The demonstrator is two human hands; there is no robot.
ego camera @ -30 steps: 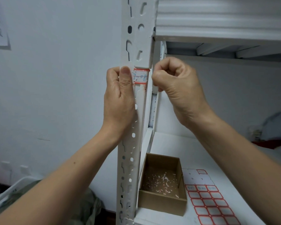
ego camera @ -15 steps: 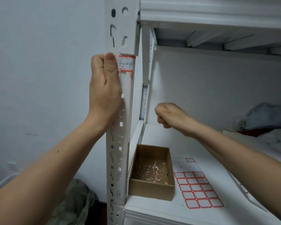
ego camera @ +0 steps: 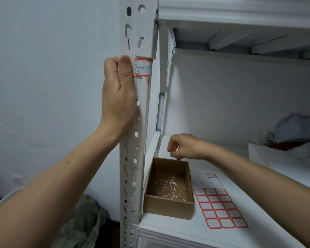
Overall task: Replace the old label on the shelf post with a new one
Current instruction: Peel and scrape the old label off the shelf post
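One white perforated metal shelf post [ego camera: 132, 158], upright, gripped by the left hand [ego camera: 117, 90], thumb pressed flat along its front. One red-bordered paper label [ego camera: 143, 67] stuck on the post just beside that thumb; blue handwriting, seemingly "7-08". One open brown cardboard box [ego camera: 168, 206] on the white shelf [ego camera: 177, 231], paper scraps inside. Right hand [ego camera: 183, 147] above the box's far rim, fingertips bunched downward; impossible to tell whether pinching anything. One sheet of red-bordered blank labels [ego camera: 220, 210] beside the box: three columns, five rows, one more alone above.
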